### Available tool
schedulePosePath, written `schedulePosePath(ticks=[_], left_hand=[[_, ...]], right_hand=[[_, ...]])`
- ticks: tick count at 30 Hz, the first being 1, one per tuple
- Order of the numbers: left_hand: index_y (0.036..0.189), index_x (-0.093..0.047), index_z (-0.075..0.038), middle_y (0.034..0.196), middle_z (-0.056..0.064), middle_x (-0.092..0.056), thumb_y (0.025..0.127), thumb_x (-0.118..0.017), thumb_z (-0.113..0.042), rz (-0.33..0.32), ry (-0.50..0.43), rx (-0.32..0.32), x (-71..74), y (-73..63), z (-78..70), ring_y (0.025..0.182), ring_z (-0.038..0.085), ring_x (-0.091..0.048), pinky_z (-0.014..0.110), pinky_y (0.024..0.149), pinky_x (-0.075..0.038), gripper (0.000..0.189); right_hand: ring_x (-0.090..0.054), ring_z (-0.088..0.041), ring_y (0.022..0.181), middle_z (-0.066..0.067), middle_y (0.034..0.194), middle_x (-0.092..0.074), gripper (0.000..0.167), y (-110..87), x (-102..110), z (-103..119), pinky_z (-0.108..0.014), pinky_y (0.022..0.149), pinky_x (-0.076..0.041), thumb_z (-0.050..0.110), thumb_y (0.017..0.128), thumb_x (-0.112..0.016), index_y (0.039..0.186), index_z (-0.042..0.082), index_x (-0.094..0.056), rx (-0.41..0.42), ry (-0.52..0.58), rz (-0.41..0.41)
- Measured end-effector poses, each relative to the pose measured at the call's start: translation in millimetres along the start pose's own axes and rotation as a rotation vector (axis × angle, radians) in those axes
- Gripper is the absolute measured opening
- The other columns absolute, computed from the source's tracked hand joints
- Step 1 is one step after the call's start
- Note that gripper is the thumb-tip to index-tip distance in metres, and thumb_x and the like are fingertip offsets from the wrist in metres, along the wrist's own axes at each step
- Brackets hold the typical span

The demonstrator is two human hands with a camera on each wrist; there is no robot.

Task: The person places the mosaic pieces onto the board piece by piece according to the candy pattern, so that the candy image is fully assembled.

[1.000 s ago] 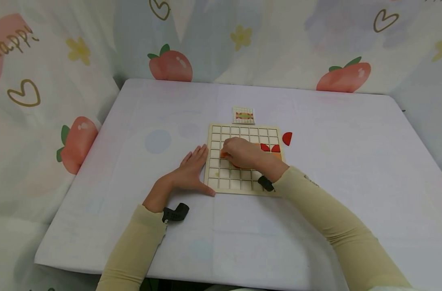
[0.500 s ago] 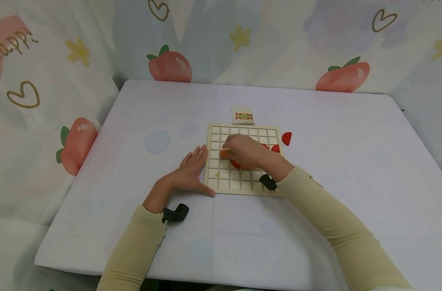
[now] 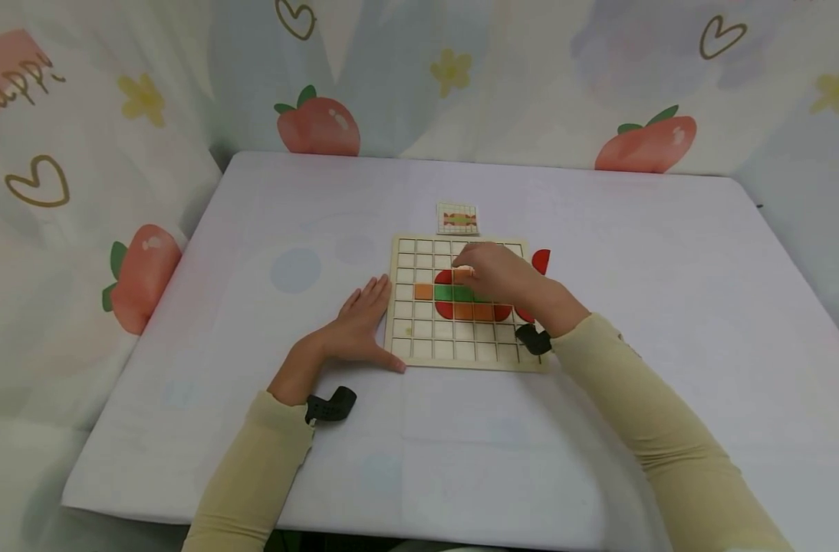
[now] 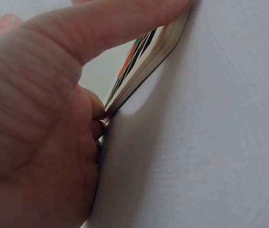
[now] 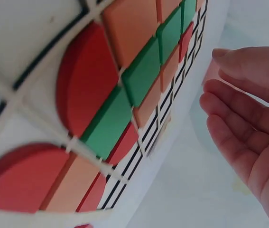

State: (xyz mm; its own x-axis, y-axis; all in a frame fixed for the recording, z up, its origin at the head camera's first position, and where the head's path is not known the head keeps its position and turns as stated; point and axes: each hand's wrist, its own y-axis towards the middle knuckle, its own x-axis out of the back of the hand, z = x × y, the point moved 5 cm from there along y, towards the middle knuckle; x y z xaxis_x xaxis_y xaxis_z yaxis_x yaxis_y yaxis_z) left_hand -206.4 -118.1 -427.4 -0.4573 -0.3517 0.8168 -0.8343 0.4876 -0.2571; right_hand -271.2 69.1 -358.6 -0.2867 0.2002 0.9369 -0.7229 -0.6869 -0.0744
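In the head view my left hand [image 3: 356, 330] lies with straight fingers along the left edge of a pale gridded board [image 3: 433, 353]. Its thumb [image 4: 125, 23] touches the board's near edge in the left wrist view. My right hand [image 3: 498, 276] hovers over the board, fingers loosely bent, holding nothing in the right wrist view. A single orange square tile [image 3: 423, 291] sits in a cell on the left. Beside it, green tiles [image 5: 106, 121] form a row with orange tiles [image 3: 473, 312] and rounded red tiles [image 5: 87, 78] around them. My right hand hides some of the pieces.
A loose red semicircular piece [image 3: 541, 261] lies on the white-covered table [image 3: 668, 307], just off the board's right edge. Behind the board is a small card [image 3: 457, 218] printed with a grid and a coloured pattern.
My right hand has drawn away from the left orange tile, moving right and slightly farther back. That tile and the middle green, red and orange tiles are now uncovered. My left hand stays put.
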Motion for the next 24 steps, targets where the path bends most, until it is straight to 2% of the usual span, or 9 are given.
schedulePosePath(ticks=[4, 13, 24], left_hand=[[0.146, 0.008, -0.003, 0.152, 0.009, 0.011, 0.063, -0.074, -0.060, -0.002, 0.002, 0.000, 0.1, 0.2, 0.6, 0.136, 0.017, 0.017, 0.039, 0.107, 0.007, 0.130], [0.146, 0.007, -0.003, 0.152, 0.009, 0.010, 0.064, -0.074, -0.059, -0.007, -0.001, -0.010, 2.6, -1.7, -2.9, 0.136, 0.018, 0.015, 0.039, 0.107, 0.007, 0.128], [0.146, 0.008, -0.004, 0.152, 0.008, 0.011, 0.063, -0.073, -0.060, -0.001, 0.007, -0.001, 0.9, -1.2, 0.6, 0.136, 0.017, 0.016, 0.038, 0.107, 0.007, 0.129]], right_hand=[[-0.052, -0.032, 0.108, -0.018, 0.114, -0.059, 0.029, -3.8, 5.0, -9.4, -0.043, 0.089, -0.042, 0.006, 0.086, -0.063, 0.113, -0.005, -0.062, -0.067, -0.003, -0.003], [-0.054, -0.032, 0.104, -0.019, 0.110, -0.060, 0.030, -16.0, 14.9, -38.3, -0.044, 0.088, -0.043, 0.003, 0.084, -0.065, 0.113, -0.005, -0.063, -0.155, 0.000, -0.025], [-0.053, -0.035, 0.101, -0.022, 0.109, -0.059, 0.030, -33.7, 28.1, -70.5, -0.047, 0.086, -0.043, -0.002, 0.081, -0.064, 0.111, -0.008, -0.062, -0.207, -0.038, -0.058]])
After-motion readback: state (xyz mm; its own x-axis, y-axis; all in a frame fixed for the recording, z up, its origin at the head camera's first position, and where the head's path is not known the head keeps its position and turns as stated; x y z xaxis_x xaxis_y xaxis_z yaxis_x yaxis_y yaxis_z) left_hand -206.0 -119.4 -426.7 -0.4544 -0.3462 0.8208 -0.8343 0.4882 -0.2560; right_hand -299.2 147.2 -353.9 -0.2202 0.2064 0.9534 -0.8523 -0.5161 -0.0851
